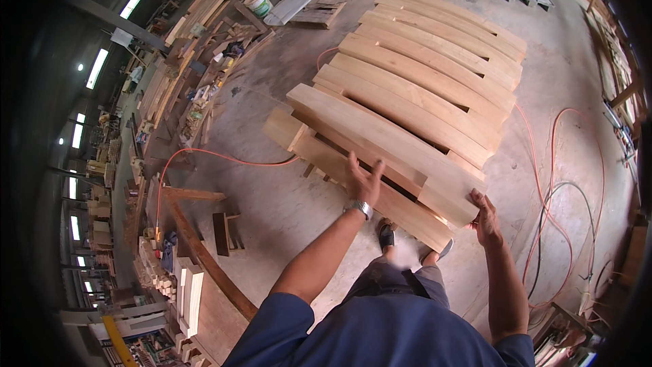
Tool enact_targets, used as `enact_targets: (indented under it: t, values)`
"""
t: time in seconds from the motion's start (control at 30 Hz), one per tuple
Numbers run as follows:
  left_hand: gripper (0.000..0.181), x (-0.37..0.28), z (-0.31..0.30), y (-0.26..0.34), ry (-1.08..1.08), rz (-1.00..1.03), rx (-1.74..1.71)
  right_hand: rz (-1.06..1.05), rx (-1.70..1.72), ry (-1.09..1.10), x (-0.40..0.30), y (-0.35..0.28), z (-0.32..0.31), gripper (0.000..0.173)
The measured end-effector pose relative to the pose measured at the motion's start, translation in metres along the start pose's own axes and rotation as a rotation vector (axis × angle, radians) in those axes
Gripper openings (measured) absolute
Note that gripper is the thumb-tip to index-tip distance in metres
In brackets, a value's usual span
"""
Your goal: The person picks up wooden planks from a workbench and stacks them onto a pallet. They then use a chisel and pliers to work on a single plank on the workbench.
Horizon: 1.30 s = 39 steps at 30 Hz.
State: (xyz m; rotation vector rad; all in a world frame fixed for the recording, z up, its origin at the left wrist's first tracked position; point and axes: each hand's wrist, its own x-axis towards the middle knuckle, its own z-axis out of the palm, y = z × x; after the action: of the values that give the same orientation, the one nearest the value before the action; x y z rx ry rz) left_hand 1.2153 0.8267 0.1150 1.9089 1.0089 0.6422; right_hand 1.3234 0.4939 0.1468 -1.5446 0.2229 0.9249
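A thick pale wooden board (pixel 382 135) lies on edge or slightly raised across the near end of a stack of long boards. My right hand (pixel 486 216) grips the right end of this board, thumb on the upper face and fingers partly hidden beneath. My left hand (pixel 364 181), with a metal watch on the wrist, is spread near the board's front face; whether its fingertips touch is unclear. Below that hand lies a nearer wooden board (pixel 372 191), parallel, with a dark gap between the two. Beyond are several similar slightly curved boards (pixel 417 74) laid side by side, some with slots between them.
An orange hose (pixel 224 158) curves over the concrete floor at left; more hoses (pixel 552 183) loop at right. A workbench (pixel 204 255) with a dark wood edge stands lower left. Scrap-laden racks (pixel 204 97), a white bucket (pixel 259 4) and a pallet (pixel 318 14) lie farther off.
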Motion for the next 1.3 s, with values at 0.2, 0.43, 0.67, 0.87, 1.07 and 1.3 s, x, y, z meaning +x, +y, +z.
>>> enact_targets:
  t: [0.2, 0.43, 0.67, 0.87, 1.07, 1.3]
  values:
    - [0.087, 0.055, -0.008, 0.056, -0.163, 0.626, 0.279, 0.337, 0.149, -0.189, -0.005, -0.032, -0.009, 0.094]
    - [0.080, 0.080, 0.026, 0.057, -0.498, 1.282, 0.719, 0.574, 0.247, -0.339, 0.031, 0.011, -0.029, 0.108]
    - [0.047, 0.087, 0.045, 0.085, -0.839, 1.162, 0.815, 0.524, 0.187, -0.273, 0.020, 0.011, -0.044, 0.118]
    - [0.042, 0.071, 0.045, 0.094, -0.949, 1.128, 0.997, 0.556, 0.115, -0.349, 0.018, 0.027, -0.054, 0.118]
    - [0.048, 0.070, 0.039, 0.079, -0.987, 1.097, 1.046, 0.517, -0.012, -0.277, 0.024, 0.036, -0.044, 0.114]
    - [0.081, 0.047, 0.005, 0.060, -0.706, 0.939, 0.655, 0.096, -0.038, 0.194, 0.022, 0.067, -0.056, 0.093]
